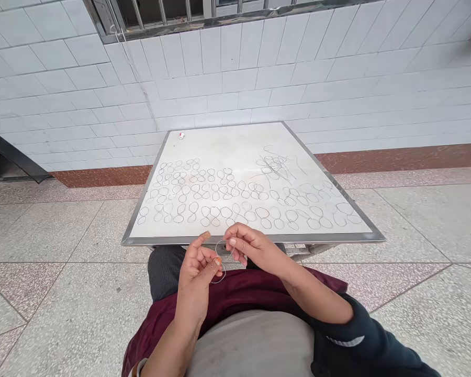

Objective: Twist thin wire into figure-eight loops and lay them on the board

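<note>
A thin wire [216, 248] bent into a figure-eight is held between my two hands, above my lap and just short of the table's near edge. My left hand [198, 269] pinches it near its middle with thumb and fingers, index finger raised; the lower loop hangs below the thumb. My right hand [255, 248] grips the upper loop between thumb and fingertips. Many similar figure-eight wire pieces [262, 213] lie in rows on the white table [227, 139]. Behind them at the right is a tangled pile of wires [275, 165].
The table has a grey metal rim [251, 240] and stands close to a white tiled wall [239, 84]. A small red and white item [181, 135] lies at its far left corner. Above is a barred window [188, 10]. Speckled stone floor [55, 230] surrounds the table.
</note>
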Motion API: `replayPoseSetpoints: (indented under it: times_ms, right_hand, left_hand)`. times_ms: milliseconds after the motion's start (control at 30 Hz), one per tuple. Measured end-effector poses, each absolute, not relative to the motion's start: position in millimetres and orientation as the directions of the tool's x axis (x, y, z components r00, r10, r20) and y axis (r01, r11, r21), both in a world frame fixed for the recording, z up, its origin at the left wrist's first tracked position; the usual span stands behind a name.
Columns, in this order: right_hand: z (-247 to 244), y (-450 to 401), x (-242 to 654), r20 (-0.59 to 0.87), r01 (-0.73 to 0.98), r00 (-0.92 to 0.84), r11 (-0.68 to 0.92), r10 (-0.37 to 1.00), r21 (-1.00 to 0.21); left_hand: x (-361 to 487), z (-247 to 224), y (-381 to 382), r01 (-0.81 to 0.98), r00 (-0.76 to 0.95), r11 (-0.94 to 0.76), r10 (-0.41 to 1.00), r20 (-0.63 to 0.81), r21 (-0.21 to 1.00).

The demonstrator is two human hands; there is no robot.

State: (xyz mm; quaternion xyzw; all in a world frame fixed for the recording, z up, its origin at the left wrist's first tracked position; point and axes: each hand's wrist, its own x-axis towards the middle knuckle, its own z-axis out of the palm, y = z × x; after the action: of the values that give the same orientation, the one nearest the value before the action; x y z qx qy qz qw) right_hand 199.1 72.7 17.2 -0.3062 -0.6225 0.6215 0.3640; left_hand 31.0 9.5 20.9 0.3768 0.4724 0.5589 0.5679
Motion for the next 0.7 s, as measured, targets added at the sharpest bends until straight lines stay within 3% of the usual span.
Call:
replayPoseSetpoints:
  times_ms: [367,700]
  right_hand:
    - [9,64,182,0.103,0.024,-0.424,0.125,0.9,-0.992]
    - [4,68,177,0.023,-0.02,-0.305,0.017,0.952,-1.0]
  left_hand:
    - [32,7,10,-0.124,-0.099,0.002,0.995,-0.015,0.992]
    - [35,15,13,-0.175,-0.004,0.126,0.992,-0.129,0.976]
